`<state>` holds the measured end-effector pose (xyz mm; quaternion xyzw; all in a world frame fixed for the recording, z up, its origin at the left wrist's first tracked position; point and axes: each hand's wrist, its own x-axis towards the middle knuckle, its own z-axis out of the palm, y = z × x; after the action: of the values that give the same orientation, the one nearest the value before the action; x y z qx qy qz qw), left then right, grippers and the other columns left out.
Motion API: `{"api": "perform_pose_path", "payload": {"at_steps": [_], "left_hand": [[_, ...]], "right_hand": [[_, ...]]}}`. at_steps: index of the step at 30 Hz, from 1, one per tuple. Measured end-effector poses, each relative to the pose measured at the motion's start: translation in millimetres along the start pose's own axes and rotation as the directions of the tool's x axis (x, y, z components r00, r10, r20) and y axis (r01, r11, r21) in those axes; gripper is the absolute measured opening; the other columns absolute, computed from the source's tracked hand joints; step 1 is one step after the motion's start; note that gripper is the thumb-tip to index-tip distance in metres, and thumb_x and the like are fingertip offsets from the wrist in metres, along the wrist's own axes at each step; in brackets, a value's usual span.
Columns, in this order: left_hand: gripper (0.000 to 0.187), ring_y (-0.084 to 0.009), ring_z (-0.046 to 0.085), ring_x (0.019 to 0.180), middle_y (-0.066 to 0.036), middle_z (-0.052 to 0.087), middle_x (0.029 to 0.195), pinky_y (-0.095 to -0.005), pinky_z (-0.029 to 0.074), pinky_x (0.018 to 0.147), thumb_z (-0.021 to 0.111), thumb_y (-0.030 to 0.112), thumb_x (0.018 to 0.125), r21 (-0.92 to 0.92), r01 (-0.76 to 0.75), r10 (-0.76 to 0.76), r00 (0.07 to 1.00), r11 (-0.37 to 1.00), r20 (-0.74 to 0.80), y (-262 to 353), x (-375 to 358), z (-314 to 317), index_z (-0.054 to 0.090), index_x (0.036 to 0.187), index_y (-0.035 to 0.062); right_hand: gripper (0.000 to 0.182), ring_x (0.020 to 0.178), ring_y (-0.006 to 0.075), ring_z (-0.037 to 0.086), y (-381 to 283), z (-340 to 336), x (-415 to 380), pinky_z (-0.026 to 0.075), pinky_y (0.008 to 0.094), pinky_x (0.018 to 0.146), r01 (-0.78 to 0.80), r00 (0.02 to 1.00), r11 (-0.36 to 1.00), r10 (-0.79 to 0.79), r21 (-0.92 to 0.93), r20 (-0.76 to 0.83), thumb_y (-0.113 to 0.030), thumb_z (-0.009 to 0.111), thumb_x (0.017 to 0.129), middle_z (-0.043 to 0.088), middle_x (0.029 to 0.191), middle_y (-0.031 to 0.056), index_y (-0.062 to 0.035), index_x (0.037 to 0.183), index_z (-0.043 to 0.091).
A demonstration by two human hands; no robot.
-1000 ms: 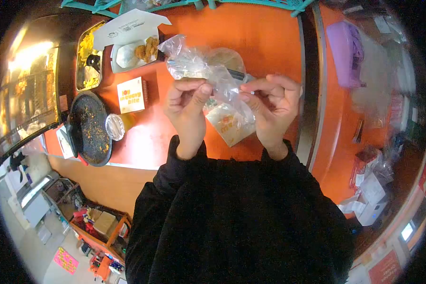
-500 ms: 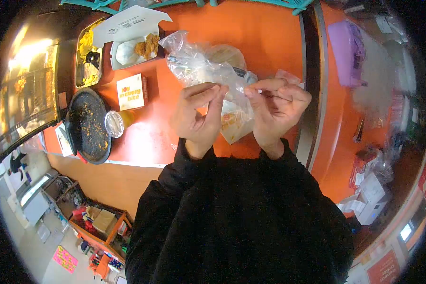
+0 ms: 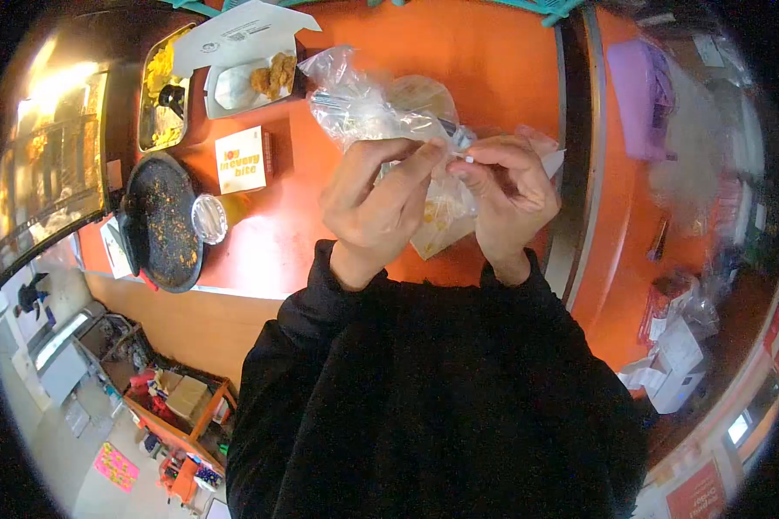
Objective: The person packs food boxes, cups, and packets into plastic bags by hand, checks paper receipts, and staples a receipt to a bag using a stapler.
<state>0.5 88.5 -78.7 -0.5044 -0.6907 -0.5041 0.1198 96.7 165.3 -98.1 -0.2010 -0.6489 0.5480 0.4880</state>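
Note:
My left hand is closed in a pinch on the near edge of a clear plastic bag. Just to its right, my right hand also pinches, with thumb and forefinger closed on a tiny white piece whose kind I cannot make out. The fingertips of both hands almost meet over the bag. Behind the bag lies a pale round item, partly covered by plastic. Below the hands, a light brown paper-like packet with orange marks shows between my wrists.
An open white box holds fried pieces and a wrapped white bundle. Near it are a small printed box, a clear-lidded cup, a dark crumb-covered tray and a metal pan with yellow food. A purple container stands right.
My left hand has moved right and slightly up, closing the gap to my right hand. The right hand has shifted only a little, still pinching.

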Motion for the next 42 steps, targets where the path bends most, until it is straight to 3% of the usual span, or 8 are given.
{"api": "perform_pose_path", "payload": {"at_steps": [8,10,11,13,16,21,23,42], "left_hand": [[0.018,-0.0155,0.055,0.060,-0.007,0.059,0.071,-0.0232,0.044,0.054,0.065,-0.007,0.063,-0.169,0.178,-0.180,0.984,0.969,0.000,-3,0,-1,0.060,0.077,0.0030],[0.009,-0.0145,0.055,0.062,-0.007,0.060,0.072,-0.0245,0.045,0.059,0.062,-0.003,0.071,-0.647,0.656,-0.667,0.685,0.390,0.293,-4,-2,-4,0.055,0.074,0.0024],[0.009,-0.0145,0.055,0.062,-0.007,0.060,0.072,-0.0245,0.045,0.059,0.062,-0.003,0.071,-0.646,0.656,-0.668,0.684,0.390,0.293,-7,-5,-4,0.055,0.074,0.0024],[0.008,-0.0127,0.054,0.064,-0.007,0.059,0.073,-0.0258,0.045,0.062,0.060,0.002,0.076,-0.754,0.654,-0.708,0.502,-0.064,0.496,-16,-13,-2,0.052,0.074,0.0034],[0.010,-0.0121,0.053,0.064,-0.007,0.057,0.072,-0.0259,0.044,0.063,0.058,0.004,0.078,-0.851,0.492,-0.760,0.478,-0.184,0.441,-13,-22,7,0.051,0.072,0.0043],[0.012,-0.0141,0.053,0.062,-0.007,0.056,0.071,-0.0245,0.044,0.059,0.062,0.000,0.073,-0.750,0.398,-0.697,0.708,0.529,-0.115,4,-23,16,0.051,0.072,0.0044],[0.015,-0.0157,0.055,0.061,-0.008,0.057,0.071,-0.0235,0.045,0.055,0.066,-0.002,0.068,-0.191,0.151,-0.190,0.960,0.970,-0.207,5,-15,9,0.053,0.072,0.0025],[0.022,-0.0176,0.056,0.061,-0.005,0.056,0.071,-0.0254,0.046,0.052,0.067,-0.005,0.054,0.001,-0.005,0.005,1.000,1.000,-0.011,2,4,2,0.062,0.073,0.0053]], "right_hand": [[0.019,0.070,0.0123,0.054,2,-6,0,0.045,0.0224,0.059,-0.092,0.996,0.996,0.092,-0.014,0.004,0.004,0.065,0.068,0.055,0.080,0.0081,0.0014,0.084,0.055],[0.016,0.070,0.0121,0.054,4,-7,0,0.045,0.0227,0.059,-0.129,0.991,0.991,0.129,0.020,0.020,0.002,0.064,0.070,0.055,0.079,0.0077,0.0015,0.083,0.054],[0.014,0.068,0.0116,0.054,4,-5,-1,0.045,0.0224,0.060,-0.209,0.977,0.969,0.211,0.132,-0.006,0.001,0.063,0.072,0.055,0.078,0.0077,0.0013,0.082,0.053],[0.011,0.067,0.0111,0.054,3,-3,-3,0.045,0.0222,0.061,-0.281,0.955,0.928,0.295,0.245,-0.022,0.000,0.062,0.073,0.055,0.076,0.0077,0.0011,0.080,0.052],[0.013,0.065,0.0109,0.053,6,1,-12,0.045,0.0221,0.063,-0.391,0.902,0.862,0.428,0.324,-0.052,0.001,0.062,0.073,0.054,0.075,0.0081,0.0004,0.079,0.050],[0.016,0.066,0.0126,0.053,2,7,-13,0.045,0.0237,0.062,-0.134,0.984,0.983,0.147,0.122,-0.097,0.002,0.062,0.073,0.055,0.078,0.0097,0.0002,0.082,0.049],[0.019,0.068,0.0124,0.054,-7,7,-9,0.045,0.0230,0.062,-0.151,0.982,0.982,0.162,0.111,-0.095,0.005,0.063,0.071,0.055,0.078,0.0100,0.0010,0.082,0.048],[0.022,0.064,0.0152,0.056,-4,2,6,0.044,0.0241,0.054,0.167,0.986,0.964,-0.161,-0.208,0.042,0.002,0.073,0.058,0.059,0.072,0.0077,-0.0027,0.074,0.058]]}}
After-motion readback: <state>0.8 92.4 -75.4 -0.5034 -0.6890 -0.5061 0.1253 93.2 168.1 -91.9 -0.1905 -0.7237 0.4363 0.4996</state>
